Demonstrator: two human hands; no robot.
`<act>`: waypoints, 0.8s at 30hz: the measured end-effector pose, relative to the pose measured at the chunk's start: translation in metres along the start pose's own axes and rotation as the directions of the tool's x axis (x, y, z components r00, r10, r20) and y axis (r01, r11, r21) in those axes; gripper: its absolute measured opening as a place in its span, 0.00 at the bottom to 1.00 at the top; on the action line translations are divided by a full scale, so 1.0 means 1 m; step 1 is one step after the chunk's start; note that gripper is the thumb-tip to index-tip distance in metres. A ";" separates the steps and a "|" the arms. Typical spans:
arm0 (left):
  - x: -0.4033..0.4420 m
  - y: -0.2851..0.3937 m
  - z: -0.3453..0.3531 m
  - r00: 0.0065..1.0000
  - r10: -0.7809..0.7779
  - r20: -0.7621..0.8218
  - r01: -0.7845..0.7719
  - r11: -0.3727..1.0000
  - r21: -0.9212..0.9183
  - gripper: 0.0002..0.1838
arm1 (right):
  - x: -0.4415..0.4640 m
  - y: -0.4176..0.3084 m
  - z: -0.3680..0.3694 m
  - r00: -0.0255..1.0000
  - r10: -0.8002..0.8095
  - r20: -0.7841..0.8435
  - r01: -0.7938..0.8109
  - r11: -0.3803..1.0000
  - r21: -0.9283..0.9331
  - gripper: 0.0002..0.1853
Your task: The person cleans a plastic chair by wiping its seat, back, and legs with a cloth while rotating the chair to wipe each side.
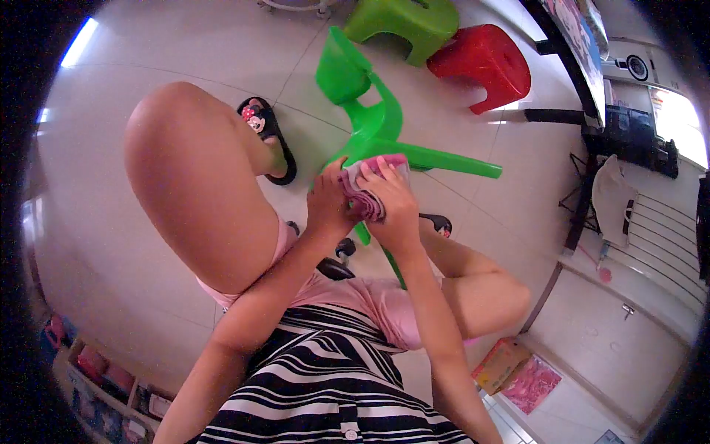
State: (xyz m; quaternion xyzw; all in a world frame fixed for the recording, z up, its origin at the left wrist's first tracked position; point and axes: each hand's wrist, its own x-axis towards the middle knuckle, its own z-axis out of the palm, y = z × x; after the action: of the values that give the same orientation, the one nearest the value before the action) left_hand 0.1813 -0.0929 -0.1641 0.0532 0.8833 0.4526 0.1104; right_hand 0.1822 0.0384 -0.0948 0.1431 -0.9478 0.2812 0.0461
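Observation:
A folded pink and pale grey cloth (365, 206) is between my two hands, above a bright green plastic chair (342, 70). My left hand (329, 198) grips the cloth's left side with bent fingers. My right hand (390, 201) is closed over its top and right side, fingers lying across the folds. Below the hands, the chair looks tipped over, with one leg (460, 160) pointing right. Part of its seat is hidden behind the cloth and my hands.
A green stool (403, 26) and a red stool (484, 66) stand beyond the chair. Dark caster wheels (342, 255) show between my legs. A box (497, 362) lies at lower right, and an open divided case (103, 377) of small items sits at lower left.

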 end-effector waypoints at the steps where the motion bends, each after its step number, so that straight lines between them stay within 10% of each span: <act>1: 0.000 0.001 -0.001 1.000 0.004 -0.004 -0.004 1.000 -0.001 0.51 | 0.001 -0.001 -0.001 1.000 0.004 0.008 -0.003 1.000 -0.013 0.21; 8: 0.008 0.002 -0.005 0.978 -0.111 0.176 0.126 0.989 -0.074 0.55 | 0.010 0.007 -0.011 0.998 -0.025 0.062 0.030 0.997 -0.078 0.20; 24: 0.005 0.011 -0.006 0.999 -0.010 0.036 0.009 1.000 0.014 0.58 | 0.024 0.029 -0.013 0.997 0.073 0.007 -0.071 0.980 -0.186 0.27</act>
State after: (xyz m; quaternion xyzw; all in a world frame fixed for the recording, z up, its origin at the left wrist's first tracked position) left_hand 0.1752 -0.0906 -0.1525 0.0578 0.8845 0.4447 0.1282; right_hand 0.1504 0.0626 -0.0949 0.1058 -0.9747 0.1920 0.0425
